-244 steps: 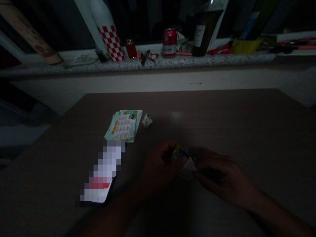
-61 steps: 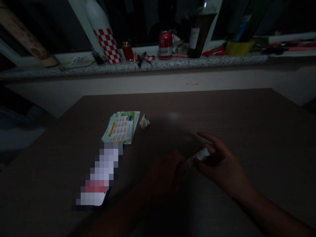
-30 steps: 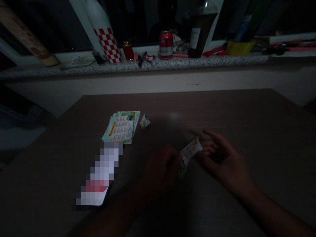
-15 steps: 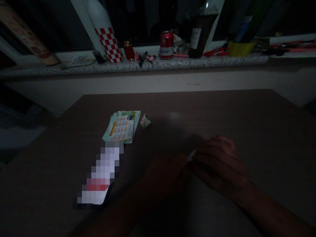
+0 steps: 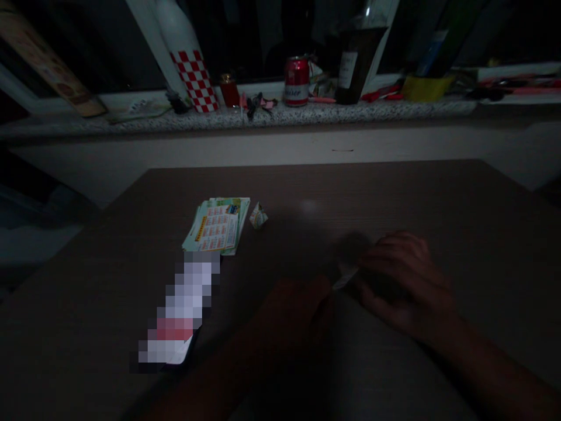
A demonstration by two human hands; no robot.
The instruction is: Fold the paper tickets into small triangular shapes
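Dimly lit, the left hand (image 5: 298,301) pinches partly hidden paper (image 5: 345,278); the right hand (image 5: 407,282) gapes alongside.

Left hand (image 5: 298,305), right hand (image 5: 407,283): one each
Paper piece (image 5: 345,279) between the hands: one
Folded paper shape (image 5: 258,217) beyond left hand: one
Card stack (image 5: 214,227) beyond, left of left hand: one; overlapping cards uncountable
Phone (image 5: 179,318) left of left hand: one
Drink can (image 5: 297,82) beyond both hands: one

Left hand (image 5: 295,307) closed, back upward; right hand (image 5: 407,286) near, fingers (image 5: 392,257) bent, thumb (image 5: 377,303) apart
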